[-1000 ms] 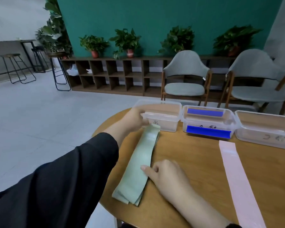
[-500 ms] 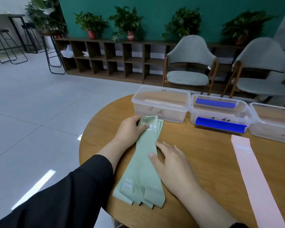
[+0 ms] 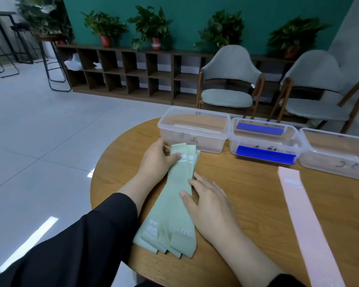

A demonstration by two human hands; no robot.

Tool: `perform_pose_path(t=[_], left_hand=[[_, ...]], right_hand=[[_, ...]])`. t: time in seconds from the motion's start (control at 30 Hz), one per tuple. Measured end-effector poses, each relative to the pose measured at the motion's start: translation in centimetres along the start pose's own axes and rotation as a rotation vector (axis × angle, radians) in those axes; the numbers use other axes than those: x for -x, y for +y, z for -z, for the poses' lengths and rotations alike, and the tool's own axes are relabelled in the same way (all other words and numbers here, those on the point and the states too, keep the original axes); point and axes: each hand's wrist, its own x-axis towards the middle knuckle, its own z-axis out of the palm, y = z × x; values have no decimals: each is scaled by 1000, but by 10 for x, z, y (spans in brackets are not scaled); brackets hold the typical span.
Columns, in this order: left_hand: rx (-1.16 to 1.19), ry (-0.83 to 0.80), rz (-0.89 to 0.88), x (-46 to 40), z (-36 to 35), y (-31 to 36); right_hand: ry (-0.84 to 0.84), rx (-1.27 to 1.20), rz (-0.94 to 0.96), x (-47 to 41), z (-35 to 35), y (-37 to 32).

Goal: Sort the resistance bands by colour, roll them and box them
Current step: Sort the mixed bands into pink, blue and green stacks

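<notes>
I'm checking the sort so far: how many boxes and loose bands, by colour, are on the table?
Clear plastic boxes: 3
Flat pale green resistance bands in the fanned stack under both hands: about 4, overlap hides the exact number
Flat pink resistance band: 1
Blue bands in the middle box: 2
Total: about 10

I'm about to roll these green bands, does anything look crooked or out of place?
The green bands aren't squared: their near ends fan out unevenly at the table edge. The left hand holds the far ends; the right hand rests flat mid-stack.
</notes>
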Motion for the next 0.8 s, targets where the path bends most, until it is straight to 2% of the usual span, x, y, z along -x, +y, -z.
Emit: perform_pose_path(t=[0.13, 0.3, 0.37, 0.5, 0.67, 0.8], left_hand=[[-15, 87, -10, 9, 13, 20], [8, 159, -280, 44, 14, 117], [73, 109, -373, 78, -10, 159], [169, -86, -488, 150, -93, 203], [289, -206, -503, 214, -182, 244], [348, -305, -420, 245, -223, 268]], right_hand=[[57, -202, -14, 4, 18, 7], [274, -334, -37, 28, 80, 42], [364, -320, -35, 46, 101, 68], [508, -110, -67, 97, 126, 133], [675, 100, -55, 165, 158, 199], [661, 151, -128, 198, 193, 227]])
